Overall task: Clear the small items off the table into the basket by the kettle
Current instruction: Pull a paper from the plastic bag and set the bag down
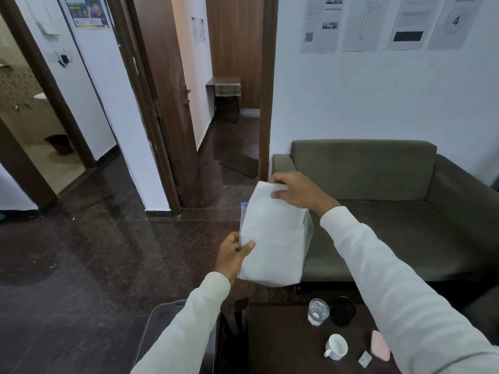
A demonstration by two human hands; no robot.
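Observation:
Both my hands hold a white paper bag [272,238] in the air above the floor, in front of the sofa. My left hand [233,256] grips its lower left edge, and my right hand [298,191] pinches its folded top. A strip of blue shows behind the bag's left side. Low on the right, the dark table [280,344] carries a clear glass [318,311], a black round container [343,311], a white cup [336,346], a pink case [380,345] and a small grey packet [365,357]. No basket or kettle is in view.
A grey-green sofa [378,201] stands against the white wall at the right. A dark chair seat [167,319] sits left of the table under my left arm. An open doorway [235,136] with a doormat lies straight ahead across the dark polished floor.

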